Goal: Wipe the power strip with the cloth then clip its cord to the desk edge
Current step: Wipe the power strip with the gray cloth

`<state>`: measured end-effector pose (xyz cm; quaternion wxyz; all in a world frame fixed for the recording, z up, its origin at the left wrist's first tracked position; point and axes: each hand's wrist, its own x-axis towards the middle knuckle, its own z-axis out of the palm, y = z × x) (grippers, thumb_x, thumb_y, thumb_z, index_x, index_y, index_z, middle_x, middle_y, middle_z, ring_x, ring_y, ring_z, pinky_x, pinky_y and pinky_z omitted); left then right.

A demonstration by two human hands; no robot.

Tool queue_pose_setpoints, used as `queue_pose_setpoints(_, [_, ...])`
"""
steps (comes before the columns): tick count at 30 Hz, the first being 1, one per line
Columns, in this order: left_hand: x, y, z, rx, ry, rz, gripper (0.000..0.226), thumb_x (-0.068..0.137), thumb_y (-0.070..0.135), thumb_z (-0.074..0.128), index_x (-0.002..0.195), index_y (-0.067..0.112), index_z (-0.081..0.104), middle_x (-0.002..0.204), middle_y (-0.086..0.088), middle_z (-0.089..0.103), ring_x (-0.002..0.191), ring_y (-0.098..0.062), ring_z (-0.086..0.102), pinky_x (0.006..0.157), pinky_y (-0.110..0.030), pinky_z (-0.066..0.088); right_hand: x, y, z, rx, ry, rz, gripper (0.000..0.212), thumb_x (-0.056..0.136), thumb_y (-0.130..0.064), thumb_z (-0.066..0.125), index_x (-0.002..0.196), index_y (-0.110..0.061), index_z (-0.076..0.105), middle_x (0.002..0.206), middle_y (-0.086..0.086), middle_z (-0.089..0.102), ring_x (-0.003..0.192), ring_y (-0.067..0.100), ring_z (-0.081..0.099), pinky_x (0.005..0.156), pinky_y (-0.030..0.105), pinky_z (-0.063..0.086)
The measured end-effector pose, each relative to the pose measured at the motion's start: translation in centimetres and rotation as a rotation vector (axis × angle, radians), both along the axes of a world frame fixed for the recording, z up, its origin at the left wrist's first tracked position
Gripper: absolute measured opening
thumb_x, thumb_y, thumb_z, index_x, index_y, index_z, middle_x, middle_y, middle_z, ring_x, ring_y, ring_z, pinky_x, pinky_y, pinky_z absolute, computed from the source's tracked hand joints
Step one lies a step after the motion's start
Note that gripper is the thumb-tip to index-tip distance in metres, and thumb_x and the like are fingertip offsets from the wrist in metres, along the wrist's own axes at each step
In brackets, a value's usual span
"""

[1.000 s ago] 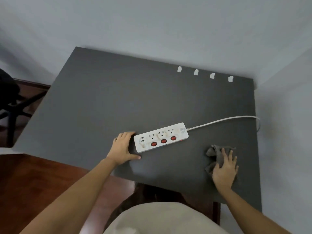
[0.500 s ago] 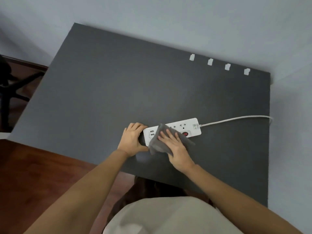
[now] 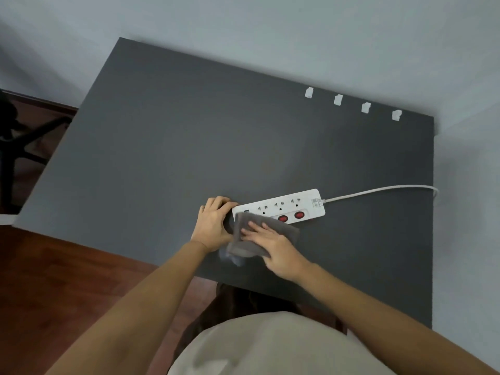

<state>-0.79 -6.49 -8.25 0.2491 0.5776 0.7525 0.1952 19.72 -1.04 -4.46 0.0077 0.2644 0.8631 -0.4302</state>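
1. Bracing the strip point(image 3: 281, 208) with our left hand point(image 3: 212, 224), we curl the fingers round its near-left end so it cannot slide while we rub; the thumb side is partly hidden by the cloth point(image 3: 253, 238), so how tightly we grip we cannot tell.
2. Our right hand point(image 3: 273, 247) lies flat, fingers spread, pressing the grey cloth onto the strip's left end and near edge. It pins the cloth rather than pinching it, which suits a sweeping wipe.
3. The strip sits on the desk point(image 3: 162, 158) near the front edge, lying crosswise, with two red switches and three sockets uncovered to the right of the cloth. We judge the wiping is under way, with most of the top yet to cover.
4. The cord point(image 3: 378, 190) leaves the strip's right end and runs to the desk's right edge, where it drops out of sight. It lies loose, not clipped.
5. Four white clips point(image 3: 338, 99) stand in a row along the far edge, well apart from the cord; we reckon that is where it must go afterwards.
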Motion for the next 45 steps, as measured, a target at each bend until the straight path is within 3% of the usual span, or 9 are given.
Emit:
queue_pose_setpoints(3, [0.0, 0.0, -0.3, 0.006, 0.041, 0.004, 0.08, 0.05, 0.064, 0.071, 0.12, 0.027, 0.06, 0.114, 0.005, 0.053, 0.112, -0.017, 0.042, 0.094, -0.034, 0.023, 3.1, 2.9, 3.6, 0.001, 0.119, -0.465, 0.041, 0.074, -0.001, 0.05, 0.109, -0.02, 0.06, 0.081, 0.004, 0.069, 0.07, 0.002, 0.061, 0.069, 0.023, 0.047])
queue_pose_setpoints(6, [0.0, 0.0, -0.4, -0.004, 0.055, -0.004, 0.081, 0.05, 0.063, 0.076, 0.121, 0.028, 0.059, 0.115, 0.005, 0.052, 0.116, -0.017, 0.04, 0.102, -0.041, 0.019, 2.0, 6.2, 2.5, 0.256, 0.12, -0.941, 0.048, 0.077, 0.005, 0.052, 0.121, -0.015, 0.056, 0.105, 0.015, 0.068, 0.097, 0.029, 0.065, 0.086, 0.04, 0.05])
queue_pose_setpoints(12, [-0.1, -0.3, -0.8, 0.026, 0.163, -0.015, 0.061, 0.06, 0.044, 0.077, 0.116, 0.023, 0.062, 0.116, -0.002, 0.054, 0.116, -0.025, 0.045, 0.097, -0.045, 0.021, -1.1, -0.7, -2.3, 0.294, -0.028, 0.088, 0.077, 0.075, 0.006, 0.058, 0.142, -0.02, 0.032, 0.152, -0.002, 0.032, 0.144, 0.017, 0.013, 0.119, 0.038, 0.006])
queue_pose_setpoints(18, [0.5, -0.1, -0.3, 0.005, 0.105, 0.033, 0.078, 0.047, 0.061, 0.076, 0.118, 0.03, 0.061, 0.114, 0.004, 0.052, 0.115, -0.018, 0.041, 0.1, -0.039, 0.016, 2.1, 4.9, -2.5, 0.34, -0.146, -0.737, 0.071, 0.068, 0.017, 0.052, 0.135, -0.006, 0.043, 0.144, 0.015, 0.043, 0.136, 0.037, 0.032, 0.116, 0.042, 0.016])
queue_pose_setpoints(23, [0.3, -0.5, -0.5, 0.017, 0.142, 0.008, 0.078, 0.052, 0.067, 0.063, 0.117, 0.025, 0.062, 0.115, 0.0, 0.054, 0.116, -0.023, 0.043, 0.099, -0.047, 0.02, -0.9, 0.4, -2.9, 0.378, 0.033, -0.119, 0.07, 0.069, 0.011, 0.053, 0.136, -0.007, 0.042, 0.144, 0.01, 0.044, 0.138, 0.029, 0.031, 0.116, 0.033, 0.01])
queue_pose_setpoints(28, [0.3, -0.3, -0.4, 0.013, 0.119, 0.021, 0.079, 0.047, 0.062, 0.076, 0.119, 0.033, 0.059, 0.113, 0.005, 0.052, 0.116, -0.018, 0.041, 0.103, -0.044, 0.016, 5.5, 5.3, -2.5, 0.308, -0.2, -0.951, 0.065, 0.077, 0.018, 0.039, 0.139, -0.001, 0.034, 0.146, 0.021, 0.037, 0.138, 0.035, 0.028, 0.116, 0.046, 0.018])
queue_pose_setpoints(33, [0.1, -0.1, -0.4, 0.012, 0.158, 0.011, 0.076, 0.047, 0.061, 0.07, 0.118, 0.033, 0.061, 0.114, 0.005, 0.054, 0.116, -0.019, 0.043, 0.103, -0.045, 0.016, 1.5, -1.9, -3.1, 0.361, -0.062, -0.283, 0.058, 0.084, -0.004, 0.034, 0.142, -0.01, 0.032, 0.15, 0.006, 0.034, 0.142, 0.023, 0.018, 0.118, 0.034, 0.006])
queue_pose_setpoints(43, [0.2, -0.3, 0.0, 0.004, 0.22, -0.013, 0.079, 0.047, 0.066, 0.07, 0.118, 0.032, 0.061, 0.112, 0.004, 0.053, 0.116, -0.02, 0.043, 0.105, -0.05, 0.017, 4.3, 0.6, -1.2, 0.377, -0.063, 0.01, 0.057, 0.079, 0.003, 0.04, 0.133, -0.014, 0.048, 0.147, 0.001, 0.04, 0.141, 0.02, 0.018, 0.117, 0.038, 0.01])
queue_pose_setpoints(45, [0.1, -0.3, -0.1, 0.012, 0.215, -0.008, 0.079, 0.047, 0.066, 0.071, 0.118, 0.032, 0.061, 0.112, 0.004, 0.052, 0.116, -0.02, 0.042, 0.106, -0.05, 0.017, 6.9, 2.0, -0.1, 0.386, -0.044, -0.173, 0.061, 0.075, 0.011, 0.049, 0.132, -0.011, 0.049, 0.144, 0.005, 0.045, 0.14, 0.019, 0.022, 0.117, 0.037, 0.013])
